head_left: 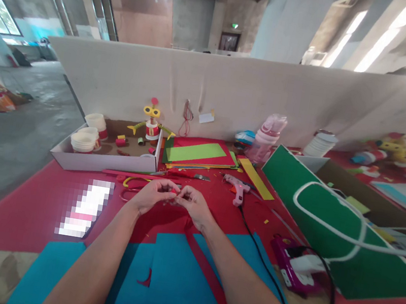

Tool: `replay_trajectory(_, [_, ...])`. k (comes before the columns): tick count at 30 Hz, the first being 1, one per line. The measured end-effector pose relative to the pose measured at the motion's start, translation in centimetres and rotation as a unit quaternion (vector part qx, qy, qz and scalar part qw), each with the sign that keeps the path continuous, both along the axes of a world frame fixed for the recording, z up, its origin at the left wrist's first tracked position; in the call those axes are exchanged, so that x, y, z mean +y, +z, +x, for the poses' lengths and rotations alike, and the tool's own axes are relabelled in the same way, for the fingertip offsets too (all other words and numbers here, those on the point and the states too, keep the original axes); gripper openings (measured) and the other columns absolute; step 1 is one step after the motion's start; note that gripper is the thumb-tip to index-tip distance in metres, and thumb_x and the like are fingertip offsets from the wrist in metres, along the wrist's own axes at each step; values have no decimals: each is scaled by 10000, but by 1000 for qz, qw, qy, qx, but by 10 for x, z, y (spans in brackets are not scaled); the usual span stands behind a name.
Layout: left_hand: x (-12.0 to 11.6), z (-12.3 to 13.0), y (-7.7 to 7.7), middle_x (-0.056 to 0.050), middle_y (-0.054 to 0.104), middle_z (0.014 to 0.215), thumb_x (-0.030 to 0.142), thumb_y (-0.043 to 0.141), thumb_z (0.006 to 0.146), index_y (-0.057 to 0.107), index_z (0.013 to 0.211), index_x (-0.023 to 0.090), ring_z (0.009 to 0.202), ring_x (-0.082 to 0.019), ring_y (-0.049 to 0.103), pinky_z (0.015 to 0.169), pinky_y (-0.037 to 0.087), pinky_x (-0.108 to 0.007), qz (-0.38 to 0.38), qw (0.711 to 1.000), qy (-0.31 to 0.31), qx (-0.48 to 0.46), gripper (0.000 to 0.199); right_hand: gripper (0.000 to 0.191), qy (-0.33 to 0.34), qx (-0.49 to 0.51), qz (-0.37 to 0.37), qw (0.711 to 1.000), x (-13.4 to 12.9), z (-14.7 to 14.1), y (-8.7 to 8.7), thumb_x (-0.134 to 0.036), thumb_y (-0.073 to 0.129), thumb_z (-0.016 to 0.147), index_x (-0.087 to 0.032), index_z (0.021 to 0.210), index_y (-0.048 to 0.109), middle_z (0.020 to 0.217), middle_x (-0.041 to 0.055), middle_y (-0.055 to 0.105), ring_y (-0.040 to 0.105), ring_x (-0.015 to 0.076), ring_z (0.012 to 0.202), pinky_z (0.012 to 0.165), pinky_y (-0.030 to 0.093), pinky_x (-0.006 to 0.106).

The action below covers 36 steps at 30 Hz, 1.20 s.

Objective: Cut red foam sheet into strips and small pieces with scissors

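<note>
My left hand [155,197] and my right hand [196,209] meet over the red table covering, fingertips pinched together. Between them is a small red piece [174,191], perhaps paper; the fingers hide most of it. A long red strip [203,268] runs beneath my right wrist, across blue sheets [172,270]. Whether it joins the piece in my fingers I cannot tell. Left of my left hand lie scissors with yellow handles [132,181]. To the right of my hands a pink glue gun [238,188] rests on the table, with its black cord trailing toward me.
A white-walled box [108,164] with paper cups and a small figure [151,126] stands back left. Coloured sheets [198,154] are stacked behind my hands. At right are a green-sided box [304,214], a purple power strip [292,269] and a pink bottle [266,139].
</note>
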State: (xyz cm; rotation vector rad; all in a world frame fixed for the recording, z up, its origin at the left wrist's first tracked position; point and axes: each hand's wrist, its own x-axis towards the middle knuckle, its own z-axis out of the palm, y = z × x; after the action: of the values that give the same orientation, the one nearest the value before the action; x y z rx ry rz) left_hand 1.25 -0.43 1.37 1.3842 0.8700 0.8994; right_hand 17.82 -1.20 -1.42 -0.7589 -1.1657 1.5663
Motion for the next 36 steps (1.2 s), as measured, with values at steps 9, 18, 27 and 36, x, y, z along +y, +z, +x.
replay_trajectory(9, [2,1,-2,-25,622,725,317,737,711,657,862,134,616,-102,536,582,403,-230,9,1000,9,-10,251,292,-22,10,2,1000,-2,-3,1,-335,774,607,-201,651,519,658,-28,644,634,161,680,770,521,344])
replay_trajectory(18, [4,3,-5,-4,607,695,315,741,713,631,824,143,618,-100,545,597,416,-227,9,999,30,-11,233,218,-49,-25,31,998,-1,-1,3,-277,719,639,-206,637,513,635,-31,614,619,159,666,731,511,328])
replay_trajectory(27, [4,6,-5,-12,627,618,320,755,680,608,687,136,570,-107,541,580,416,-233,28,998,60,13,235,195,-46,-50,41,997,1,0,-1,-263,688,652,-203,650,502,644,-31,604,614,156,668,707,492,308])
replay_trajectory(36, [5,23,-14,32,538,494,300,775,626,590,583,150,469,-72,418,479,306,-212,53,980,193,-14,242,166,-122,-61,69,988,4,1,-5,-280,678,700,-203,703,530,703,-10,616,608,155,691,687,483,284])
